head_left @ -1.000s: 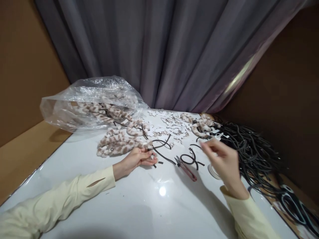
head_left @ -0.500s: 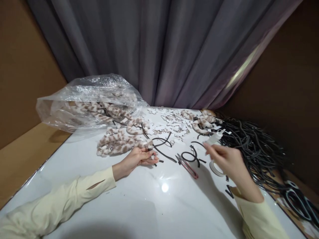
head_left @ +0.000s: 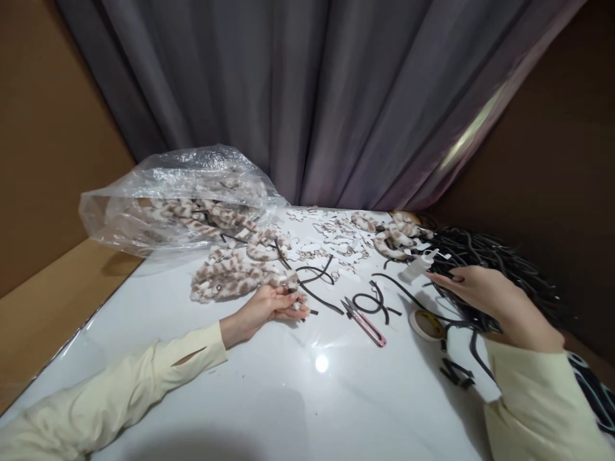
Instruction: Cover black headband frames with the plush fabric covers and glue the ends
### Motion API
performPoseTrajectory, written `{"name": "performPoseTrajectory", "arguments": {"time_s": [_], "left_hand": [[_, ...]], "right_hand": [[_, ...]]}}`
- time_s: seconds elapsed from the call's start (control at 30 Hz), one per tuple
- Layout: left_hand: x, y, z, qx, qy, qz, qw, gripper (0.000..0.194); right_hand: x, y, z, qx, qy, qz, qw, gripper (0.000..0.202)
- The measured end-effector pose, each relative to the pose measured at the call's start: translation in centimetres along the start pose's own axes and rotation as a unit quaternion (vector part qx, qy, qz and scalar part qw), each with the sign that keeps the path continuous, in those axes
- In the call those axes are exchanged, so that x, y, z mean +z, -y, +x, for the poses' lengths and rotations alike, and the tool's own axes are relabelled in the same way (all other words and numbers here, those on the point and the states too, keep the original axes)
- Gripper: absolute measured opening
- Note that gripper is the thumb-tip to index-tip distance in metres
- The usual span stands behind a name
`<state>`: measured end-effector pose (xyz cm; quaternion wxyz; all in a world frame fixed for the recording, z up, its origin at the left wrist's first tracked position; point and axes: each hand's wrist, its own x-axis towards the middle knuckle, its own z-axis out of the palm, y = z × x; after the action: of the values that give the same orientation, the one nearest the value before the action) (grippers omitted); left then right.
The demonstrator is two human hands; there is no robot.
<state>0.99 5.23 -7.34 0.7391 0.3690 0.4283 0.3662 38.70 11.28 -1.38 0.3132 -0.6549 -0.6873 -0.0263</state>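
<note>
My left hand [head_left: 275, 303] is closed on the tapered end of a fluffy brown-and-white fabric piece [head_left: 235, 278]. A short dark bit shows at its fingertips. My right hand [head_left: 494, 301] hangs over the near edge of a heap of black cords [head_left: 500, 256]. Its index finger stretches out toward a small white nozzle bottle [head_left: 417, 266]; the other fingers are mostly hidden. Below that hand lie a roll of tape [head_left: 426, 325] and short black cord pieces [head_left: 456, 373]. Pink-handled snips [head_left: 366, 325] rest between the hands, beside a curled black cord [head_left: 368, 304].
A clear plastic bag [head_left: 177, 173] with more fluffy pieces stands at the back left. White and brown scraps [head_left: 336, 234] litter the far middle of the white table [head_left: 269, 397]. Fluffy rings [head_left: 396, 237] lie at the back right. A grey curtain [head_left: 288, 96] hangs behind.
My right hand has moved right, away from the bottle and over the black cords. My left hand stays on the fluffy piece. The view has shifted slightly.
</note>
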Motion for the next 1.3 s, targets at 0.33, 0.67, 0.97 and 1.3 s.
{"name": "performPoseTrajectory", "arguments": {"time_s": [0.33,0.67,0.97,1.3], "left_hand": [[-0.1,0.0,0.2,-0.007,0.002,0.008,1.000,0.042],[0.2,-0.2,0.0,-0.001,0.001,0.000,1.000,0.041],[0.2,0.2,0.2,0.021,0.019,0.008,1.000,0.046],[-0.2,0.6,0.6,0.030,0.037,0.021,0.999,0.040]], "right_hand": [[6.3,-2.4,0.9,0.205,0.145,0.174,0.952,0.033],[4.1,8.4,-2.7,0.077,0.119,0.295,0.945,0.027],[6.7,17.2,-6.8,-0.106,0.318,0.340,0.879,0.012],[8.0,16.8,-6.6,-0.137,0.320,0.321,0.881,0.006]]}}
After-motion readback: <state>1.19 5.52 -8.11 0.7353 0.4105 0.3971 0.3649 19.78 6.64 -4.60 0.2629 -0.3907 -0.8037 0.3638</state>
